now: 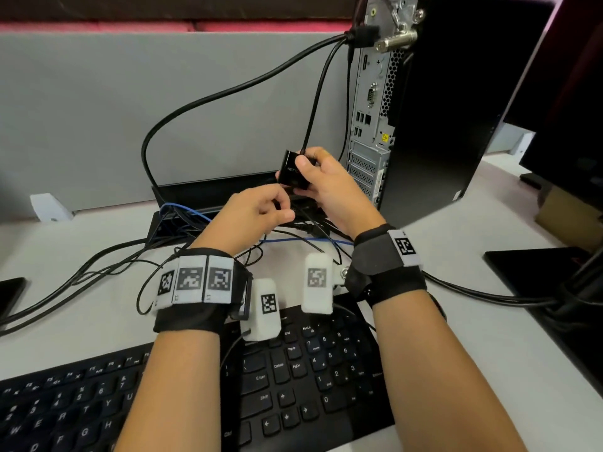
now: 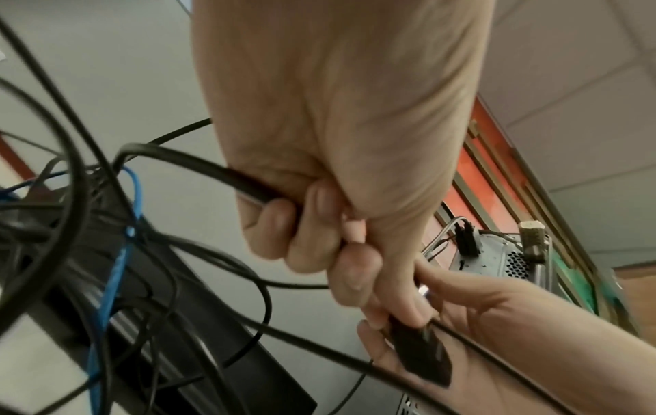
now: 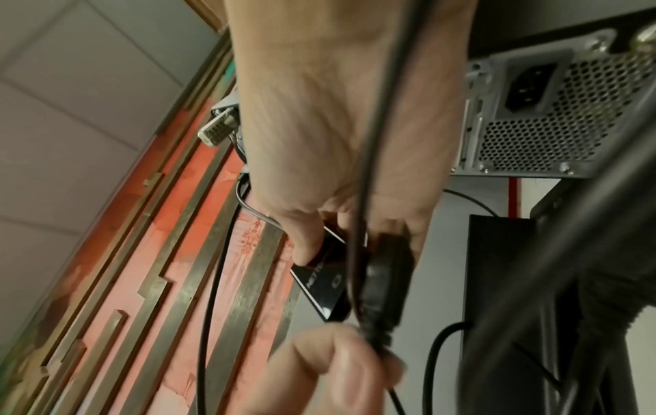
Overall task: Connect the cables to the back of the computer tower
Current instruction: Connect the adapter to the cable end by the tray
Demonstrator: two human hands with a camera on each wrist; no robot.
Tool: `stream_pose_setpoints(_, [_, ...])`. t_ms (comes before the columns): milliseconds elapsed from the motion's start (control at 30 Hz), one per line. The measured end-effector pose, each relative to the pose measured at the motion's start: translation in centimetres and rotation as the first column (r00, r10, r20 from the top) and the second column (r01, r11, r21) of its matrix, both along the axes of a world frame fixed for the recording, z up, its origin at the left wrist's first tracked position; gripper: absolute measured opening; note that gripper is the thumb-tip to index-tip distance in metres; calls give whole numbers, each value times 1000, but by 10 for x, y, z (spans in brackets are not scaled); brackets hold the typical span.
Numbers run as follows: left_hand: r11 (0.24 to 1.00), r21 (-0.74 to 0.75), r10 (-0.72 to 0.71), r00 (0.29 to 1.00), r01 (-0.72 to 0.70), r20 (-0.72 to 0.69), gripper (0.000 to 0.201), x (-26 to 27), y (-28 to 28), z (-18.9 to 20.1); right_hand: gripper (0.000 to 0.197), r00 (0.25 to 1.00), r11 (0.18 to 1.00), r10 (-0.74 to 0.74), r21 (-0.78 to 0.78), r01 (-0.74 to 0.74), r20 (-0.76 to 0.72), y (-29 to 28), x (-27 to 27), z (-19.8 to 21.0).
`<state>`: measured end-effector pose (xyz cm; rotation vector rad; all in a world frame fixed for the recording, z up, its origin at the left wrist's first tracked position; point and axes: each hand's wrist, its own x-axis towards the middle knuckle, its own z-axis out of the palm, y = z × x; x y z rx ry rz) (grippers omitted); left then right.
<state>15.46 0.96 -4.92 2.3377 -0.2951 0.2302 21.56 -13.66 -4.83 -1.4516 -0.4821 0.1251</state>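
The black computer tower [image 1: 434, 109] stands at the back right of the desk, its silver rear panel [image 1: 370, 125] facing left. My right hand [image 1: 305, 164] grips a small glossy black adapter box [image 1: 290, 171] just left of the panel's lower slots. A thin black cable [image 1: 313, 102] runs from the box up to a plug at the top of the tower. My left hand [image 1: 280, 208] sits right below and grips a thick black cable [image 2: 199, 162], pinching its plug [image 2: 422, 353] at the adapter's lower end. In the right wrist view the plug [image 3: 383, 286] lies against the adapter [image 3: 323, 283], and the tower's power socket [image 3: 529, 87] holds nothing.
A black keyboard [image 1: 293, 370] lies under my forearms. An open cable tray [image 1: 182, 220] with blue and black cables sits against the grey partition [image 1: 130, 109]. Loose black cables cross the desk on the left. A monitor [image 1: 574, 132] and its base stand to the right.
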Motion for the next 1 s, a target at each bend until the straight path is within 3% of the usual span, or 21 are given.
stream_pose_setpoints(133, [997, 82, 9, 996, -1, -89, 7, -1, -3, 5, 19, 975, 962, 213, 191, -197, -69, -10, -11, 4])
stream_pose_setpoints(200, [995, 105, 16, 995, -5, -99, 14, -2, -1, 7, 21, 958, 945, 277, 203, -257, -78, -11, -15, 5])
stream_pose_setpoints(300, [994, 104, 33, 999, -29, -36, 21, -7, 4, 10, 19, 992, 991, 121, -55, -122, -20, -8, -9, 5])
stream_pose_setpoints(367, [994, 95, 43, 999, -45, 22, 18, -8, 4, 13, 15, 997, 969, 35, -246, -16, 74, -9, -5, 3])
stream_pose_setpoints(500, [985, 45, 153, 964, -167, 219, 19, -6, 3, 17, 15, 984, 918, -65, -377, 124, 165, -24, 2, 4])
stream_pose_setpoints(633, [994, -21, 106, 982, -104, 157, 9, -5, 3, 14, 19, 999, 980, -35, -196, 38, 17, -27, 5, 4])
stream_pose_setpoints(733, [997, -44, 65, 987, -60, 150, 22, -6, 3, 10, 23, 999, 998, 34, -46, -34, -11, -18, 4, -3])
stream_pose_setpoints(867, [986, -27, 167, 956, -166, 243, 15, -8, 6, 14, 22, 999, 999, 3, -52, -1, 35, -13, 3, -6])
stream_pose_setpoints(1000, [922, 62, 345, 881, -383, 324, 24, -7, -1, 19, 19, 1000, 1000, -25, 19, 25, -13, -13, 1, -5])
